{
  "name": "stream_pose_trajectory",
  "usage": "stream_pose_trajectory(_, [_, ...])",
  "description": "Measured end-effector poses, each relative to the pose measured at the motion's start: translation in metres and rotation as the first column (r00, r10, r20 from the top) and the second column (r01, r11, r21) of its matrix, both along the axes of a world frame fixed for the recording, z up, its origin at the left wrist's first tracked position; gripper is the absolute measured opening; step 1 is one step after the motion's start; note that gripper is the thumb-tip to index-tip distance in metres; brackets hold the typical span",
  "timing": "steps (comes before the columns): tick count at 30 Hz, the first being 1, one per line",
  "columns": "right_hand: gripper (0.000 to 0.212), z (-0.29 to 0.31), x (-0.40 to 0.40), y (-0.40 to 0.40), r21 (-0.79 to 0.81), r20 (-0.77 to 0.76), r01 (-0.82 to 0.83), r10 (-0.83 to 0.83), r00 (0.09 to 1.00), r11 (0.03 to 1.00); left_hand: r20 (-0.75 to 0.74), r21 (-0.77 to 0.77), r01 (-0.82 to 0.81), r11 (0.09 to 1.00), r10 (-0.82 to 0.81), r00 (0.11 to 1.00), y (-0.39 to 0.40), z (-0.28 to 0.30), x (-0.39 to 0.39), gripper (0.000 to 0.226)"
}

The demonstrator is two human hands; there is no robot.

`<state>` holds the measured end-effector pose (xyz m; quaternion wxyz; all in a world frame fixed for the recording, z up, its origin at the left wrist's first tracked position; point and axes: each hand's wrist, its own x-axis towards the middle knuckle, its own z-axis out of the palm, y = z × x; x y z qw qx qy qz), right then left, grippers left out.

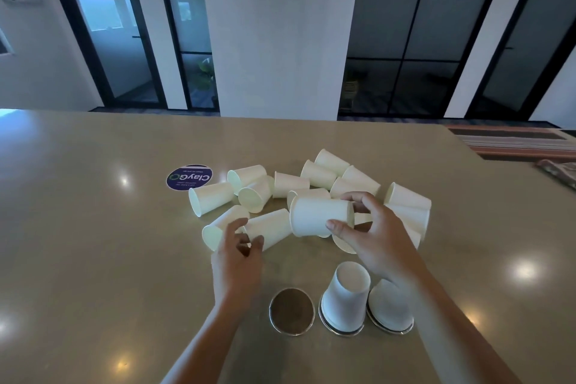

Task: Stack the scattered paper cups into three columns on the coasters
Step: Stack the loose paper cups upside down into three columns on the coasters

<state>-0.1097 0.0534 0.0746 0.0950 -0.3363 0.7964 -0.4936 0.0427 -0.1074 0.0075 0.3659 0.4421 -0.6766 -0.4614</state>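
Observation:
Several white paper cups [290, 184] lie on their sides in a heap at the middle of the beige table. My right hand [374, 231] holds one cup [318, 217] sideways above the heap, thumb under it and fingers over its base. My left hand [238, 262] hovers with fingers apart just in front of two lying cups [268, 226], holding nothing. Three round coasters sit in a row near me. The left coaster [291, 311] is bare and brown. The middle coaster [327, 326] carries an upside-down cup [344, 298]. The right coaster [405, 331] carries another inverted cup [389, 305], partly hidden by my right forearm.
A round purple sticker [189, 177] lies flat on the table left of the heap. The table's far edge [218, 114] runs in front of a white pillar and dark glass doors. A striped rug [514, 140] lies on the floor at far right.

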Motion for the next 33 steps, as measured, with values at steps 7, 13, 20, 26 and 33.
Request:
stream_pose_trajectory(7, [0.044, 0.015, -0.008, 0.014, -0.037, 0.118, -0.116, 0.119, 0.986, 0.993, -0.226, -0.002, 0.055, 0.999, -0.054, 0.973, -0.008, 0.020, 0.020, 0.028])
stream_pose_trajectory(13, [0.050, 0.024, 0.000, 0.013, -0.007, 0.127, -0.232, 0.231, 0.965, 0.973, -0.288, -0.015, 0.196, 0.980, -0.192, 0.938, 0.003, 0.031, 0.018, 0.032])
stream_pose_trajectory(20, [0.053, 0.022, 0.014, 0.010, 0.065, 0.062, -0.245, 0.242, 0.968, 0.967, -0.253, -0.058, 0.315, 0.947, -0.320, 0.913, 0.016, 0.035, 0.015, 0.028])
stream_pose_trajectory(26, [0.055, 0.024, 0.015, 0.012, 0.038, 0.024, -0.219, 0.218, 0.976, 0.975, -0.157, -0.079, 0.333, 0.940, -0.341, 0.927, 0.015, 0.033, 0.016, 0.031])
stream_pose_trajectory(33, [0.056, 0.033, 0.021, 0.012, 0.142, -0.110, -0.174, 0.190, 0.976, 0.974, 0.092, -0.139, 0.404, 0.904, -0.394, 0.914, 0.016, 0.038, 0.024, 0.037])
